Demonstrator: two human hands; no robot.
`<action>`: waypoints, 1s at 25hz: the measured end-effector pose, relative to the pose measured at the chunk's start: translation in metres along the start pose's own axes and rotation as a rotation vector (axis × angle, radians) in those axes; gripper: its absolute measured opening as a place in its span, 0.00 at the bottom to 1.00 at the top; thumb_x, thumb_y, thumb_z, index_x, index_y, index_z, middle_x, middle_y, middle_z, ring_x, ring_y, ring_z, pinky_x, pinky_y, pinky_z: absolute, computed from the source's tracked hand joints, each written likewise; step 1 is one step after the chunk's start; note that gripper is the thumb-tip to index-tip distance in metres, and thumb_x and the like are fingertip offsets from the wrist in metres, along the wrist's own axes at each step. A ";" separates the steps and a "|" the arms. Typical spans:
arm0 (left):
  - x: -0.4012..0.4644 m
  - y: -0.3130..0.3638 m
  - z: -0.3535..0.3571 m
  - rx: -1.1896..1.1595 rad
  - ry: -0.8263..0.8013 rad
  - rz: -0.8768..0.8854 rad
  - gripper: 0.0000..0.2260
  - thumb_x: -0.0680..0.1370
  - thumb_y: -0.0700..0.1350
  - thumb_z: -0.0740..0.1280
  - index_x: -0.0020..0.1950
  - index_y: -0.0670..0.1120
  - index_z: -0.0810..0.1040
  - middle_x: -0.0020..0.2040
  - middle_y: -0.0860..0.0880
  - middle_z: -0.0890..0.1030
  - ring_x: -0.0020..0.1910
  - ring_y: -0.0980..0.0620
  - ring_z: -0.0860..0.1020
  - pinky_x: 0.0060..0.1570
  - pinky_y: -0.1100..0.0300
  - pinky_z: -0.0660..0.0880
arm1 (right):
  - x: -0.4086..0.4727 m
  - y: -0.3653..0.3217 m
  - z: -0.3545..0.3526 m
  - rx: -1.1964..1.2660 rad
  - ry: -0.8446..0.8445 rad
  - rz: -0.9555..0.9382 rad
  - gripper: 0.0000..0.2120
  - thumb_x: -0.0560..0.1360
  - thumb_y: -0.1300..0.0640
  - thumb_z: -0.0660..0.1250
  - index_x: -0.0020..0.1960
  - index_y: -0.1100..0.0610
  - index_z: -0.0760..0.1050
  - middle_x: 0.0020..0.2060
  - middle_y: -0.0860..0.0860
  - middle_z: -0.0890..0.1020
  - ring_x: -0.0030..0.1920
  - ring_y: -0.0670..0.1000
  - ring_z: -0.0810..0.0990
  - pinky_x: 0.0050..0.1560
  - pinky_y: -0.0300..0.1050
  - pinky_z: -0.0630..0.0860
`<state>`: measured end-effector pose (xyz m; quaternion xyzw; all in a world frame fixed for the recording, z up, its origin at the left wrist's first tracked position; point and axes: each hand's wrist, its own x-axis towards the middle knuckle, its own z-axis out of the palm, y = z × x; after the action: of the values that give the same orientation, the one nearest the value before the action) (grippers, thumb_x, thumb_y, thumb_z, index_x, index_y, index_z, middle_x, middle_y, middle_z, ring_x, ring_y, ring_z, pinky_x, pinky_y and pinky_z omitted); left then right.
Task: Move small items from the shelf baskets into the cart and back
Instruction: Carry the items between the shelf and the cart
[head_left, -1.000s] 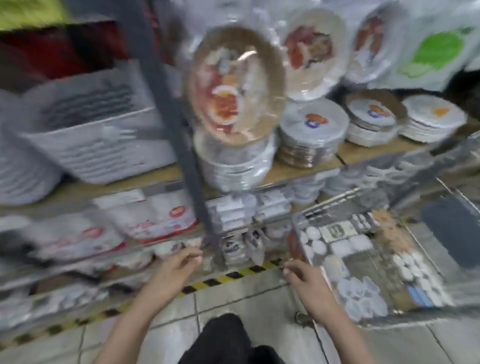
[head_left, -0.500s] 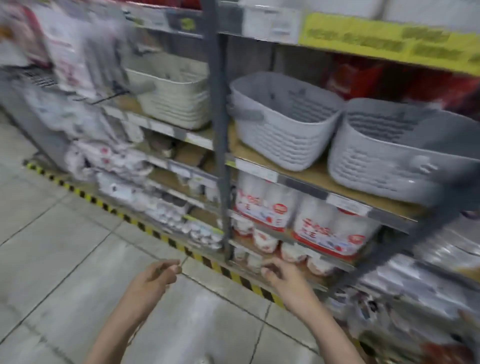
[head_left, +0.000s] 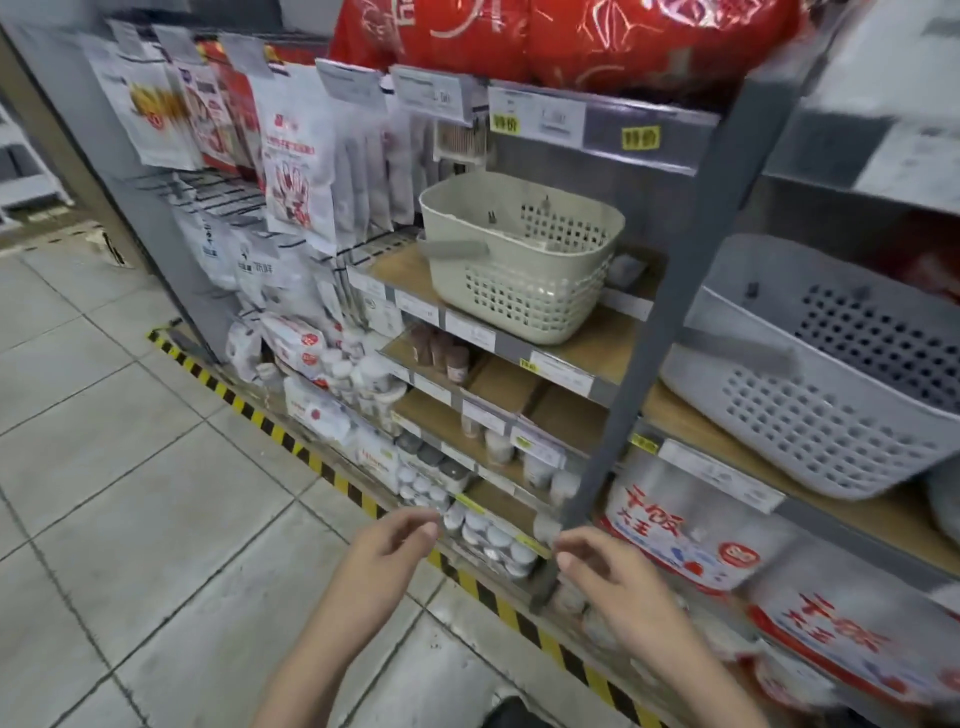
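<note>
A cream perforated basket (head_left: 524, 260) stands on the wooden shelf (head_left: 597, 338) at chest height, a few small items lying in its bottom. To its right sits a larger grey perforated basket (head_left: 810, 395). My left hand (head_left: 387, 553) and my right hand (head_left: 608, 577) hover low in front of the bottom shelves, both with loosely curled fingers and nothing in them. Neither hand touches a basket. The cart is out of view.
A grey upright post (head_left: 670, 291) of the shelving rises between the two baskets. White bags (head_left: 296, 150) hang at the left end. Small jars (head_left: 488, 535) fill the lower shelves. Yellow-black tape (head_left: 311, 457) marks the tiled floor edge.
The view has swung left from the cart and plates along the shelving to the baskets. Both hands stay low in front of me, empty throughout.
</note>
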<state>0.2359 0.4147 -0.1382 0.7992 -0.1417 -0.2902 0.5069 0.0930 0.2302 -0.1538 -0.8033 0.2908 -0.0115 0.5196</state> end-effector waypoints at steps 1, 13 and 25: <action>0.015 0.011 0.000 0.005 -0.025 0.040 0.07 0.80 0.46 0.62 0.51 0.56 0.78 0.51 0.55 0.82 0.53 0.59 0.78 0.52 0.61 0.72 | 0.015 -0.008 -0.004 -0.009 0.015 0.007 0.06 0.78 0.54 0.64 0.51 0.44 0.76 0.47 0.41 0.81 0.49 0.39 0.78 0.46 0.33 0.75; 0.173 0.080 -0.098 0.072 0.175 0.190 0.07 0.79 0.47 0.63 0.56 0.56 0.76 0.53 0.58 0.80 0.53 0.62 0.76 0.45 0.69 0.69 | 0.172 -0.147 -0.049 -0.137 0.334 -0.411 0.09 0.78 0.53 0.62 0.56 0.44 0.76 0.53 0.33 0.77 0.57 0.33 0.72 0.56 0.28 0.68; 0.347 0.200 -0.111 0.296 0.003 0.833 0.10 0.79 0.53 0.63 0.58 0.55 0.76 0.54 0.65 0.76 0.56 0.69 0.73 0.47 0.70 0.69 | 0.272 -0.182 -0.084 -0.306 0.614 -0.235 0.09 0.77 0.54 0.63 0.56 0.51 0.77 0.50 0.40 0.79 0.51 0.36 0.75 0.50 0.27 0.69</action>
<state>0.5919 0.2255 -0.0353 0.7383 -0.4910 -0.0368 0.4611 0.3752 0.0834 -0.0390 -0.8589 0.3372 -0.2682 0.2768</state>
